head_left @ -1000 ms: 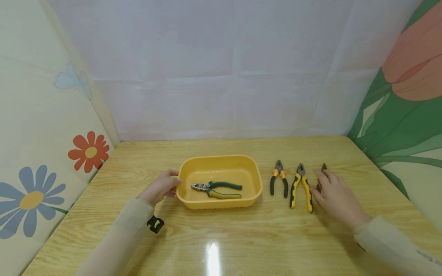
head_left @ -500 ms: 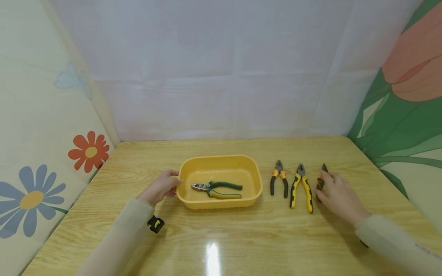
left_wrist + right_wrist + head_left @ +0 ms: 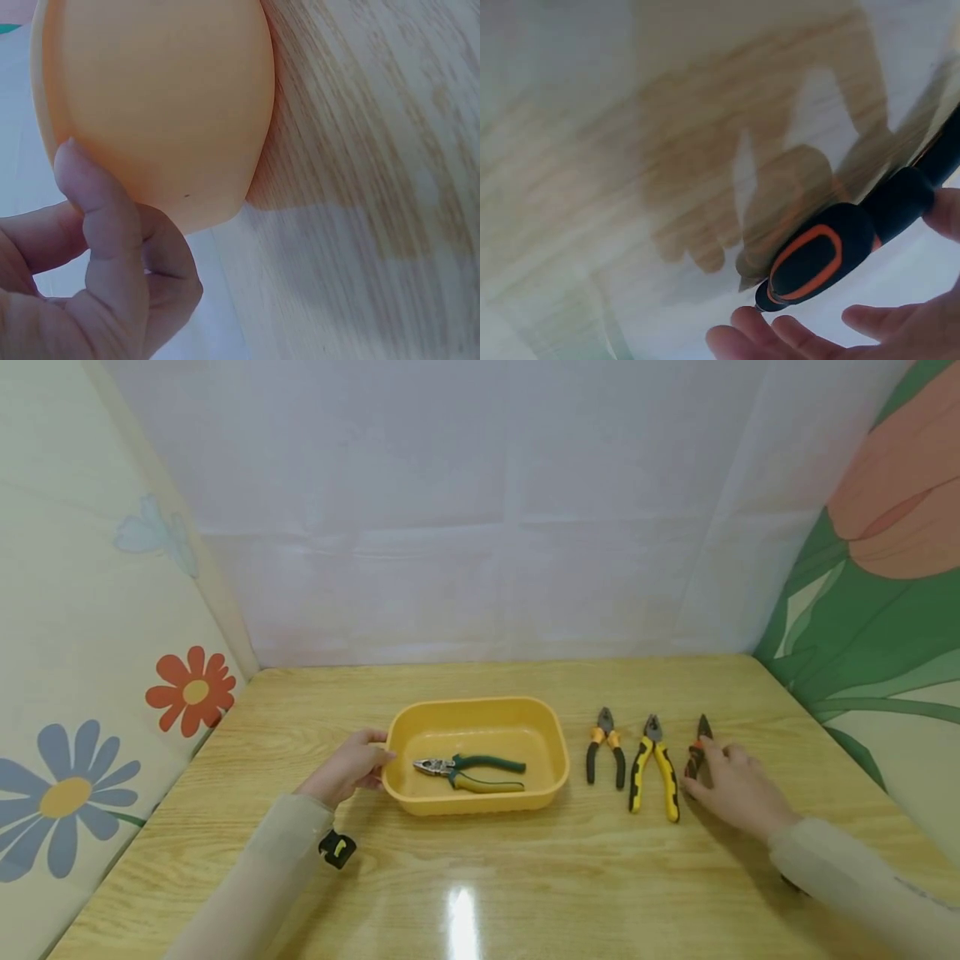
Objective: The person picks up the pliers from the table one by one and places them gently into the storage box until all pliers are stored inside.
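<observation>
at the far left, a pale printed cloth shows a blue flower [image 3: 67, 797] and a red flower [image 3: 197, 692]. next comes the left sleeve [image 3: 277, 843], with a small black fitting [image 3: 337, 849] beside it that bears a yellow mark, too small to read. the left hand [image 3: 352, 768] pinches the near-left end of a yellow basin [image 3: 480, 803], thumb inside the rim and fingers outside, a narrow grip. the basin sits on the wood-grain table [image 3: 525, 885], and green-handled pliers [image 3: 454, 766] lie in it, silver jaws to the left, handles apart.

right of the basin lie black pliers with orange collars [image 3: 597, 739], then larger yellow-and-black pliers [image 3: 641, 768], both with their heads pointing away. last in the row, orange-trimmed black pliers [image 3: 694, 762] lie partly under the right hand [image 3: 738, 789]. its fingers are loosely spread; the right wrist view shows a digit touching a black handle, with the other fingers apart and not closed round it. the right sleeve [image 3: 832, 868] carries a dark marking [image 3: 926, 891], too small to read. a printed tulip [image 3: 907, 485] fills the far right.
</observation>
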### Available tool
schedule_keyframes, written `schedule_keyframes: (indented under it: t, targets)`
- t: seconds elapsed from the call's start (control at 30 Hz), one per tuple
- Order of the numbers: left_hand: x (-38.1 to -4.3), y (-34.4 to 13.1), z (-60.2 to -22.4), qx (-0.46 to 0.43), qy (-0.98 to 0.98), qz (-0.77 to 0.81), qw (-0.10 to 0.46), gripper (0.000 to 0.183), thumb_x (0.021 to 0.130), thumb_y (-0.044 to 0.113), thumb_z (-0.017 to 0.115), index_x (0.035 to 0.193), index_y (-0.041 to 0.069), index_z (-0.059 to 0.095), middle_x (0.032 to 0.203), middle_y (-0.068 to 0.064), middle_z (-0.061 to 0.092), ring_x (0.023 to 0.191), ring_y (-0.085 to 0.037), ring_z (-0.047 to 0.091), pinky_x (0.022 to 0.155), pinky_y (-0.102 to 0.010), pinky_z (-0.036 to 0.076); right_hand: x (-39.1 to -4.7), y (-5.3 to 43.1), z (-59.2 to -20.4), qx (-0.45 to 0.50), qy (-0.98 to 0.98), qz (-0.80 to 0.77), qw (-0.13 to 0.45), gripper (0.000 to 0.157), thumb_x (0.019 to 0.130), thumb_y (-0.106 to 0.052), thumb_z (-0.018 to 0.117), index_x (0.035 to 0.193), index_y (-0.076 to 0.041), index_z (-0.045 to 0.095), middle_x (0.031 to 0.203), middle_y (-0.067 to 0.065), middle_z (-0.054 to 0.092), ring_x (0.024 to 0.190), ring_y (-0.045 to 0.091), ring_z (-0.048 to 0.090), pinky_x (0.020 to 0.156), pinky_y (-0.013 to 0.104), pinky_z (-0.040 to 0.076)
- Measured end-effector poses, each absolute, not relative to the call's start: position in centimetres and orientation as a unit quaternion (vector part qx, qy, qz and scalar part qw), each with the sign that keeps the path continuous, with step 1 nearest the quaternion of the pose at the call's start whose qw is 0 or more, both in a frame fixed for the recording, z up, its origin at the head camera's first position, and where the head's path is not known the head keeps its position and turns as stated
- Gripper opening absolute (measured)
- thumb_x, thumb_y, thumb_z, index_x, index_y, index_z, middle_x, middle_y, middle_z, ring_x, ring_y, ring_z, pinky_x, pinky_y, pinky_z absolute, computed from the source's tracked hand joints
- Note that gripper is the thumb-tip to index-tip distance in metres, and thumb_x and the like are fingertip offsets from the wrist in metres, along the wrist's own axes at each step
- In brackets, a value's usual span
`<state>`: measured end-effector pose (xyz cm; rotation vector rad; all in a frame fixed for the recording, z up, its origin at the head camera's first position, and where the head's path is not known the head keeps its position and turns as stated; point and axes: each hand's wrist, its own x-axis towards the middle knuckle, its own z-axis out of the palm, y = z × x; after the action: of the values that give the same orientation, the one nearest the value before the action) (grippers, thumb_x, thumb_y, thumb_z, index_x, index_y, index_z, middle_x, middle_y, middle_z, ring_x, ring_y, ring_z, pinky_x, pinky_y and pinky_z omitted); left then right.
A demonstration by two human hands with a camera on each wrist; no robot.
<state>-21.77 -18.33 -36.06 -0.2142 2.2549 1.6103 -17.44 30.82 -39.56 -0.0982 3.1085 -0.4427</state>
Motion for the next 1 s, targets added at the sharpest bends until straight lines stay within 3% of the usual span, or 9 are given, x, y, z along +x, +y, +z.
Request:
schedule_keyframes:
  t: [0.23, 0.47, 0.7, 1.0]
  targets:
    - [-21.8, -18.3, -36.0, -0.074, 0.798, 0.570, 0.180, 0.046, 0.098, 0.001, 0.048, 0.139, -0.011, 0.031, 0.082, -0.012, 0.057, 0.061, -0.014, 0.055, 0.051, -0.021, 0.049, -18.1, 30.8, -39.4, -0.025, 0.990, -0.141, 0.016, 0.081, 0.091, -0.032, 0.059, 0.139, 0.023, 0.023, 0.119, 0.053, 0.034, 0.105, 0.067, 0.040, 0.083, 0.069, 0.040]
    - [-21.8, -18.3, -35.9, -0.074, 0.797, 0.570, 0.182, 0.045, 0.098, 0.001, 0.048, 0.139, -0.011, 0.031, 0.081, -0.011, 0.057, 0.061, -0.013, 0.054, 0.051, -0.021, 0.049, -19.0, 31.2, -39.4, -0.034, 0.990, -0.130, 0.031, 0.075, 0.088, -0.030, 0.059, 0.136, 0.019, 0.029, 0.105, 0.048, 0.047, 0.089, 0.059, 0.052, 0.071, 0.061, 0.046]
    - [-21.8, -18.2, -35.9, -0.076, 0.799, 0.568, 0.181, 0.046, 0.098, 0.001, 0.048, 0.139, -0.011, 0.031, 0.082, -0.012, 0.057, 0.061, -0.014, 0.055, 0.051, -0.021, 0.049, -19.7, 31.2, -39.2, -0.011, 0.990, -0.120, 0.076, 0.078, 0.089, -0.033, 0.057, 0.138, 0.019, 0.027, 0.109, 0.052, 0.038, 0.095, 0.063, 0.047, 0.074, 0.065, 0.045]
    - [-21.8, -18.3, -36.0, -0.076, 0.798, 0.569, 0.181, 0.046, 0.098, 0.001, 0.048, 0.139, -0.011, 0.031, 0.083, -0.012, 0.057, 0.061, -0.014, 0.055, 0.051, -0.021, 0.049, -19.9, 31.2, -39.1, -0.012, 0.988, -0.125, 0.088, 0.078, 0.089, -0.033, 0.056, 0.137, 0.022, 0.028, 0.108, 0.050, 0.040, 0.085, 0.052, 0.054, 0.072, 0.059, 0.047]
